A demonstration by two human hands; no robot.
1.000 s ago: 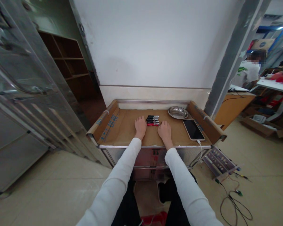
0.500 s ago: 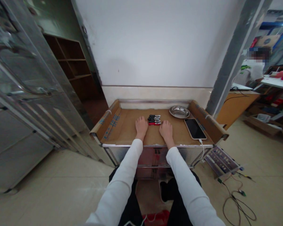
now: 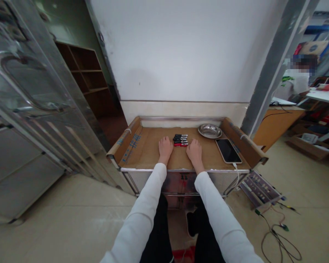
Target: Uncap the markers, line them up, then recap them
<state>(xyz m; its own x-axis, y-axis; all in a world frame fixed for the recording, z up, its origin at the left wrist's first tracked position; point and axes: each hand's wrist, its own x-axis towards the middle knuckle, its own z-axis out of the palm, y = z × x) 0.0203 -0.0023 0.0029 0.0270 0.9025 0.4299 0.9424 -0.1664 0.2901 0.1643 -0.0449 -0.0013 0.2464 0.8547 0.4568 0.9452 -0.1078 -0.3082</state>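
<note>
Several markers, mostly black, lie in a neat stack of rows on the cardboard-lined table, with a red one nearest me. Just left of them rests my left hand, palm down, fingers slightly apart and holding nothing. My right hand lies palm down on the cardboard at the right of the markers, also holding nothing, its fingers a little bent. Both hands are close to the ends of the markers, and neither grips one.
A round metal dish sits at the back right, with a phone on a white cable in front of it. Raised cardboard sides flank the table. On the floor at right are an electrical box and cables; a person sits beyond.
The whole view has shifted slightly, so everything on the table appears a little further right. Both hands remain beside the markers, which keep their arrangement.
</note>
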